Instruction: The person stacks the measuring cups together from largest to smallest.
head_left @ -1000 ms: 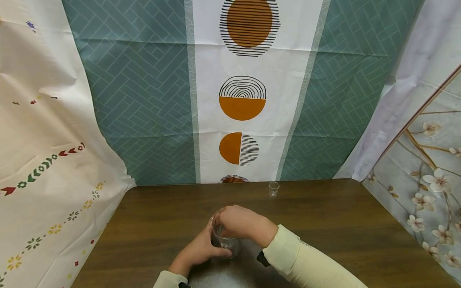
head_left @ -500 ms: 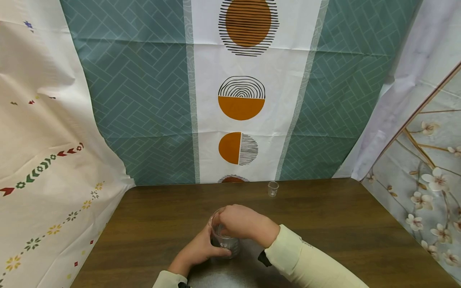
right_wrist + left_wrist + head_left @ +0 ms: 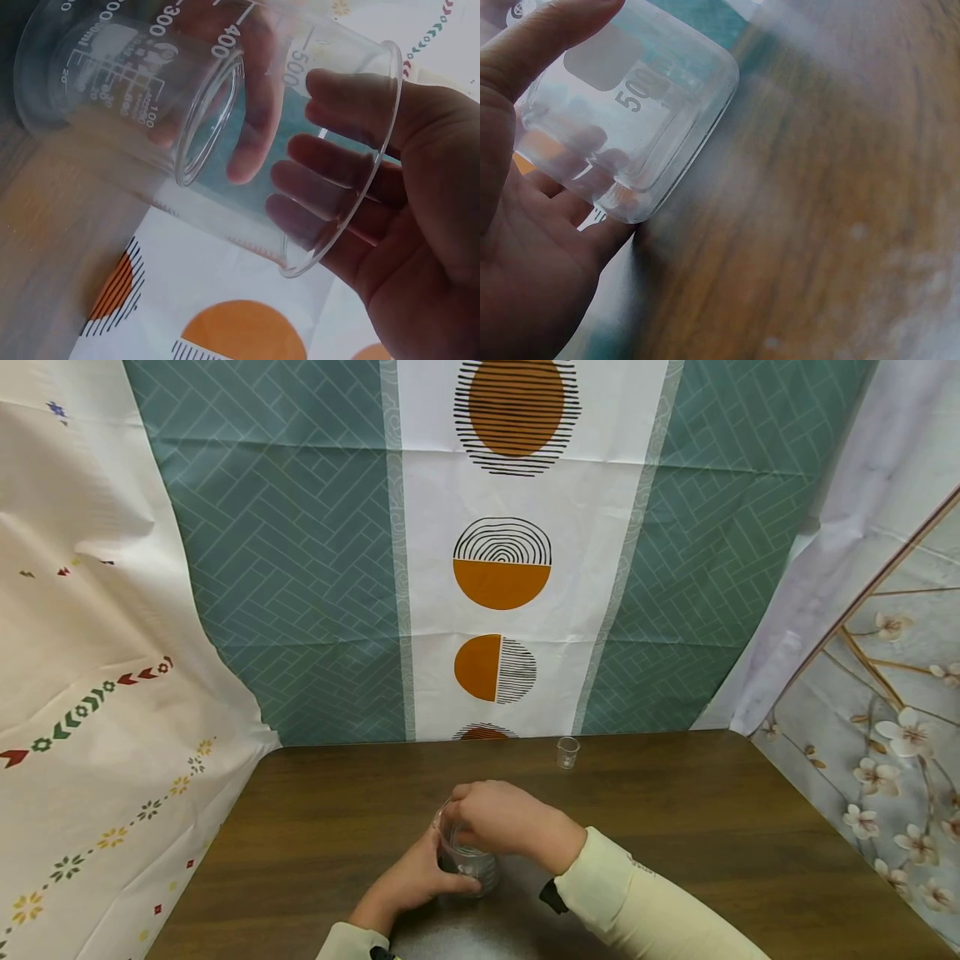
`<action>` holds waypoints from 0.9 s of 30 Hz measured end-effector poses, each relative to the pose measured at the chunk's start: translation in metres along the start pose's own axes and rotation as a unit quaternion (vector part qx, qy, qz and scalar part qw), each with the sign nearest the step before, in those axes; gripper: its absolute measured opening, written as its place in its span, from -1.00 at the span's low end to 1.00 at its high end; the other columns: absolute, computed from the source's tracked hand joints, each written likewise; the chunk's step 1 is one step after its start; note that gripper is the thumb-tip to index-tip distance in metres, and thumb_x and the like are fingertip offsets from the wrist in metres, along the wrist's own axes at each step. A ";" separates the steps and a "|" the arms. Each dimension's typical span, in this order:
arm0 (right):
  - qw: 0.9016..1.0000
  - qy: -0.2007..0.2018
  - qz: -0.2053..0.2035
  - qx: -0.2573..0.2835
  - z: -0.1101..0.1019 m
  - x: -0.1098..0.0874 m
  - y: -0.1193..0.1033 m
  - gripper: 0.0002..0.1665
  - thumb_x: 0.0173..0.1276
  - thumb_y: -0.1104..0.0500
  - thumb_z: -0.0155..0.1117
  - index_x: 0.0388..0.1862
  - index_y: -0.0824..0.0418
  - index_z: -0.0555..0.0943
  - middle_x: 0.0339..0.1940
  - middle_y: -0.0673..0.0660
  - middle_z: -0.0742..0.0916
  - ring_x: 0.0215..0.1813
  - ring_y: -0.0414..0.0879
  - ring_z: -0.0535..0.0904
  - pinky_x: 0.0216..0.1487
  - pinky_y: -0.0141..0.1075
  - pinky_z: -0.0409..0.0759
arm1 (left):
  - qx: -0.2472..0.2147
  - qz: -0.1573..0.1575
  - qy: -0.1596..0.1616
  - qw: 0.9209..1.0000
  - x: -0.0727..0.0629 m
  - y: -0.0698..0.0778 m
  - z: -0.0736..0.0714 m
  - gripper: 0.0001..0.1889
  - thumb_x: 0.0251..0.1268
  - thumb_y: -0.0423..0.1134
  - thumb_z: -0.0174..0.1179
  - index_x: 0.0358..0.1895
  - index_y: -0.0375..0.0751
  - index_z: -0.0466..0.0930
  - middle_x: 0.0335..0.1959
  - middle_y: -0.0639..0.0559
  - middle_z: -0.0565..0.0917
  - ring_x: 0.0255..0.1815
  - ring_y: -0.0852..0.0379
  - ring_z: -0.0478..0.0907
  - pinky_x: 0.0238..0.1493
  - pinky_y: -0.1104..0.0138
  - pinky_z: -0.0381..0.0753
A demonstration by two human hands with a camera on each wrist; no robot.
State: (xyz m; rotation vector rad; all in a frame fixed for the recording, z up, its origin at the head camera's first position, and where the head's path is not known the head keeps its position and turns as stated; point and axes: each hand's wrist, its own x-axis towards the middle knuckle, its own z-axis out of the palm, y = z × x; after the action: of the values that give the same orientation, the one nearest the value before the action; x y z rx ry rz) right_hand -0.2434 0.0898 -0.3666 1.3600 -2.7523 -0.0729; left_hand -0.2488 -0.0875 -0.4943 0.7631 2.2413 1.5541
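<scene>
A large clear glass beaker (image 3: 483, 870) with white scale marks stands on the brown table, tilt uncertain. My left hand (image 3: 416, 877) grips its side low down, thumb in front and fingers behind, as the left wrist view also shows. Inside it sits a smaller glass beaker (image 3: 124, 94), its rim (image 3: 187, 165) well below the large one's. My right hand (image 3: 502, 818) reaches in over the large beaker's rim (image 3: 394, 97). In the right wrist view its fingers (image 3: 319, 161) are extended within the mouth, apart from the inner beaker.
Another small glass beaker (image 3: 567, 752) stands near the table's (image 3: 675, 827) back edge, right of centre. A patterned green and white cloth (image 3: 322, 568) hangs behind the table. Further cloths hang at the left (image 3: 82, 635) and right (image 3: 900, 635).
My right hand has risen slightly at the mouth of the large beaker. The left hand keeps its grip in the same place.
</scene>
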 end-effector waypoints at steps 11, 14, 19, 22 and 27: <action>0.996 0.085 -0.015 -0.029 0.004 -0.002 0.002 -0.81 0.30 0.00 0.35 -0.13 -0.04 0.71 -0.19 -0.11 0.65 -0.13 -0.26 0.56 -0.13 -0.44 0.58 | 0.008 -0.014 0.006 1.000 -0.001 0.001 0.001 0.27 0.00 -0.01 0.48 0.56 -0.02 -0.40 0.60 -0.05 -0.12 0.51 -0.08 0.11 0.40 -0.11 0.16; 0.993 0.109 -0.021 -0.038 0.005 -0.002 0.003 -0.84 0.29 0.02 0.34 -0.16 -0.03 0.71 -0.14 -0.10 0.66 -0.07 -0.24 0.57 -0.08 -0.43 0.59 | 0.001 -0.009 0.003 1.000 0.000 0.001 0.000 0.25 0.00 -0.04 0.48 0.56 0.07 -0.39 0.57 -0.01 0.01 0.43 -0.01 0.25 0.36 0.13 0.28; 0.987 0.147 -0.034 -0.046 0.006 -0.001 0.005 -0.84 0.26 0.06 0.36 -0.18 -0.01 0.71 -0.13 -0.08 0.68 -0.06 -0.23 0.58 -0.05 -0.41 0.59 | -0.008 0.004 -0.002 1.000 0.000 0.000 -0.002 0.23 0.01 -0.07 0.48 0.54 0.23 -0.39 0.54 0.05 0.08 0.35 0.05 0.33 0.24 0.44 0.34; 0.983 0.170 -0.040 -0.053 0.007 -0.001 0.006 -0.83 0.22 0.06 0.38 -0.19 0.00 0.71 -0.15 -0.08 0.67 -0.08 -0.23 0.58 -0.05 -0.41 0.59 | -0.012 0.004 -0.004 1.000 0.000 0.000 -0.002 0.22 0.01 -0.07 0.48 0.54 0.24 -0.36 0.50 0.03 0.17 0.31 0.05 0.36 0.22 0.42 0.36; 0.971 0.220 -0.054 -0.069 0.009 0.000 0.007 -0.82 0.18 0.06 0.40 -0.22 0.01 0.71 -0.18 -0.07 0.67 -0.10 -0.21 0.59 -0.04 -0.40 0.59 | -0.015 0.003 -0.002 1.000 0.001 0.000 -0.002 0.17 0.00 -0.08 0.49 0.53 0.18 -0.27 0.37 0.01 0.35 0.25 0.06 0.41 0.20 0.39 0.39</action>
State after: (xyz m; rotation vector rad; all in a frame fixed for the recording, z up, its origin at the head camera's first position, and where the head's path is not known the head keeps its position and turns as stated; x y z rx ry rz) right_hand -0.2501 0.0941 -0.3745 1.3028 -2.2656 0.0290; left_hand -0.2501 -0.0882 -0.4932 0.7654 2.2093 1.5843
